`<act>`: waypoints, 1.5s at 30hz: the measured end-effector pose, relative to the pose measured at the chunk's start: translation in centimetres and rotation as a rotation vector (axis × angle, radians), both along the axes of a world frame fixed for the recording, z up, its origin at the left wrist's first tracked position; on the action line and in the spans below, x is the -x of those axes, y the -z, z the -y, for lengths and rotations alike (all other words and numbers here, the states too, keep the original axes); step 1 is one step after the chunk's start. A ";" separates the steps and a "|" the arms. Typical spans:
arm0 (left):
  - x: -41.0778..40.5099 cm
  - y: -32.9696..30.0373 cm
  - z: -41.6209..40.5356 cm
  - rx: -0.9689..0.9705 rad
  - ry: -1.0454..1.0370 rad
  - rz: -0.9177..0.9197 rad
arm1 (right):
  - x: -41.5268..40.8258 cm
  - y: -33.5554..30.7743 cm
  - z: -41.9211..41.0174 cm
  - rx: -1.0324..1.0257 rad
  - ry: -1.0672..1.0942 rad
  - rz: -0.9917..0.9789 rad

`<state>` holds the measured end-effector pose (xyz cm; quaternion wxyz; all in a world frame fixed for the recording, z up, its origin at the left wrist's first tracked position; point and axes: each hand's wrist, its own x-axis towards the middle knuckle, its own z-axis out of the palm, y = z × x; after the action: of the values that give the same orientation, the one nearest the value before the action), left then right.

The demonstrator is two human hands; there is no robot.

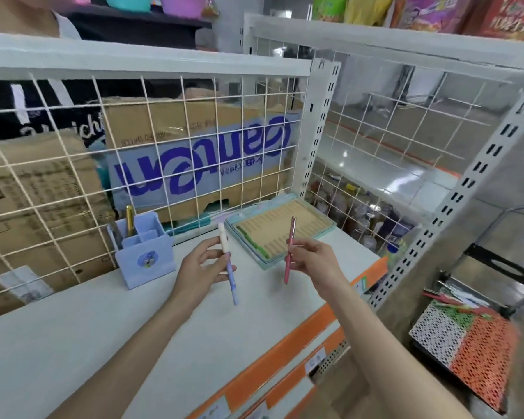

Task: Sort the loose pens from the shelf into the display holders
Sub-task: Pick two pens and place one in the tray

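Two pens up in the air, one per hand, over the white shelf.

Left hand (201,267) pinches a lilac pen with a white cap (228,262), cap end up, tilted a bit. Right hand (312,261) has its fingers curled round a slim pink pen (289,250), held nearly upright. Just left of the left hand sits a pale blue plastic pen holder (146,256) with a gold pen (130,219) standing in it. Beyond and between both hands lies a flat teal-rimmed display tray with a tan ridged insert (282,227), against the white wire grid (73,164). The white shelf (103,328) itself has an orange front edge.
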<state>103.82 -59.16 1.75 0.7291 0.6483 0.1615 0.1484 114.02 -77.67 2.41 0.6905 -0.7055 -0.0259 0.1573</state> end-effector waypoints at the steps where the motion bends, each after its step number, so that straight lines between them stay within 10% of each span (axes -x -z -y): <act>1: -0.3 -0.1 0.0 0.005 -0.019 0.002 | -1.3 0.0 -0.1 0.031 -0.011 0.015; 23: -7.7 -0.5 6.5 -0.089 -0.266 0.019 | -21.8 1.1 3.4 0.344 -0.196 0.179; 45: -16.0 3.7 9.7 0.072 -0.228 -0.082 | -24.9 3.9 3.2 0.629 -0.397 0.424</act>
<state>119.77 -68.89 -1.96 0.7230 0.6047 0.2690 0.1981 138.95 -80.87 -1.44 0.3775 -0.8798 -0.2533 0.1387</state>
